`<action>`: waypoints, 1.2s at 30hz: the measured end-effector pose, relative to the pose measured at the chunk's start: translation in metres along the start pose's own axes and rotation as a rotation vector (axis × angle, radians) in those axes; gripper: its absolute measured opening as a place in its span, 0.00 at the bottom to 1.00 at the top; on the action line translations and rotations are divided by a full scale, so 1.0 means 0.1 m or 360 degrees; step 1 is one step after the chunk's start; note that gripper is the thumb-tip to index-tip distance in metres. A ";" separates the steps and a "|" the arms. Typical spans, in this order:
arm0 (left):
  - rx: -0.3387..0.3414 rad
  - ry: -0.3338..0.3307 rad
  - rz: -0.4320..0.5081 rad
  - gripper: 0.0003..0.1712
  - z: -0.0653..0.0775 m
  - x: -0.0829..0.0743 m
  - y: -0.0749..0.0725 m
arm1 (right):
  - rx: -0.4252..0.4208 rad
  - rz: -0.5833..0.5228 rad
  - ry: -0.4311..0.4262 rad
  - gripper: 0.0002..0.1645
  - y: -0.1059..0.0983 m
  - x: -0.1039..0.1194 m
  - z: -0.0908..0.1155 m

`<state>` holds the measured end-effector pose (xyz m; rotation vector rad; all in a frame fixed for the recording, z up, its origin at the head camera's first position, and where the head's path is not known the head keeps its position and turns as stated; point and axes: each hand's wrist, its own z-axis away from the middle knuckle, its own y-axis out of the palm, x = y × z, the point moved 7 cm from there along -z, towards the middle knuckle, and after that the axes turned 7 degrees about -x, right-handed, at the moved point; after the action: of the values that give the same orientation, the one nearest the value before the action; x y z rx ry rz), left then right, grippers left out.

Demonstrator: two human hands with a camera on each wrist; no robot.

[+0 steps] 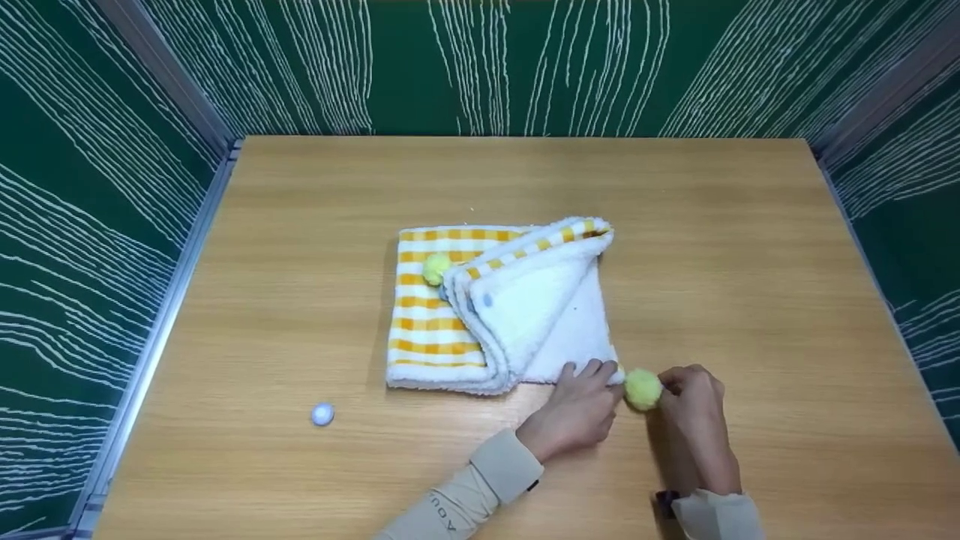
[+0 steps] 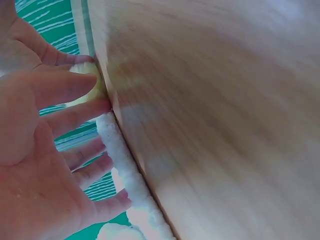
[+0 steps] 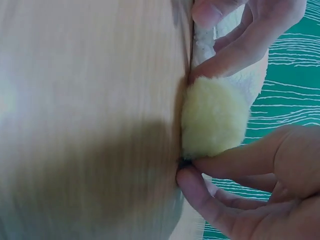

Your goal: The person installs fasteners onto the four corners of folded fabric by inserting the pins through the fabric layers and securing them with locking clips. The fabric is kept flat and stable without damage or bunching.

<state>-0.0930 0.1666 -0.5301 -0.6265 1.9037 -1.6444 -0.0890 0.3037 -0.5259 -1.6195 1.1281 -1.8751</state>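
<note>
A cloth [image 1: 435, 322] with yellow-and-white checks and a fluffy white underside lies partly folded on the table. My left hand [image 1: 576, 412] rests its fingertips on the cloth's near right corner; in the left wrist view its fingers [image 2: 75, 116] are fairly straight along the white edge [image 2: 131, 165]. Just beyond that corner sits a fuzzy yellow-green pom-pom [image 1: 643, 389]. My right hand [image 1: 697, 420] is on the pom-pom's right side. In the right wrist view, its thumb and forefinger pinch a small dark piece [image 3: 185, 163] at the edge of the pom-pom [image 3: 215, 117].
Another yellow-green pom-pom [image 1: 436, 268] lies on the checked part of the cloth, by the fold. A small pale bluish ball [image 1: 322, 414] is on the table [image 1: 712, 225] at the near left. Green panels with white lines [image 1: 465, 67] border the table.
</note>
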 end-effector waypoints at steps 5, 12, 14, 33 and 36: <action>0.0009 -0.0017 0.0006 0.14 -0.01 -0.01 0.02 | -0.0030 0.0017 0.0070 0.08 -0.01 -0.02 0.01; -0.0005 -0.0043 -0.0004 0.15 -0.02 0.00 0.00 | -0.0093 0.0009 0.0081 0.08 -0.04 -0.01 0.02; -0.0025 -0.0051 -0.0009 0.15 -0.03 0.00 -0.01 | -0.0077 0.0009 0.0123 0.08 -0.04 -0.03 0.02; -0.0161 -0.0126 0.0171 0.14 -0.06 0.10 -0.05 | -0.0186 -0.0069 0.0040 0.10 -0.12 0.09 0.06; -0.0219 -0.0157 0.0297 0.14 -0.07 0.16 -0.07 | -0.0248 -0.0088 -0.0001 0.09 -0.15 0.13 0.07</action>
<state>-0.1092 0.1601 -0.5239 -0.5550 1.9519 -1.3519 -0.0823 0.3004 -0.5054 -1.7514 1.2693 -1.8610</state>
